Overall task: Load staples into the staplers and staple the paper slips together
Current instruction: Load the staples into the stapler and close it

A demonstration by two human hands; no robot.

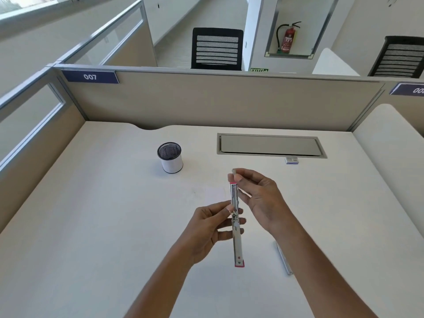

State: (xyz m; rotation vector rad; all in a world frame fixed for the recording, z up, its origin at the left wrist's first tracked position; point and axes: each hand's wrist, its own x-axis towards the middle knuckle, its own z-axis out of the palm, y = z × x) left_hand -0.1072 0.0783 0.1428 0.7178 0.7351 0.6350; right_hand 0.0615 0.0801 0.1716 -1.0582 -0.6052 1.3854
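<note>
Office cubicles are filling the head camera's view, with a beige partition (206, 99) carrying a blue "007" label (90, 77) and standing behind a white desk (91, 226). Two black mesh chairs and a red fire extinguisher (288, 39) are showing beyond it.

On the desk, a mesh pen cup (170, 157) is sitting left of a closed cable flap (270, 145), and a small staple box (291, 160) is lying just in front of the flap's right end.

Above the desk's middle, the left hand (206, 230) is gripping a silver stapler (235, 226) with pink ends. It is swung open into one long line, and the fingers are curling round its hinge. The right hand (263, 198) is pinching a short staple strip (234, 171) between thumb and forefinger, just over the stapler's far end.

A faint paper slip (214, 195) is lying on the desk beneath the hands. A second stapler (284, 260) is lying on the desk beside the right forearm.
</note>
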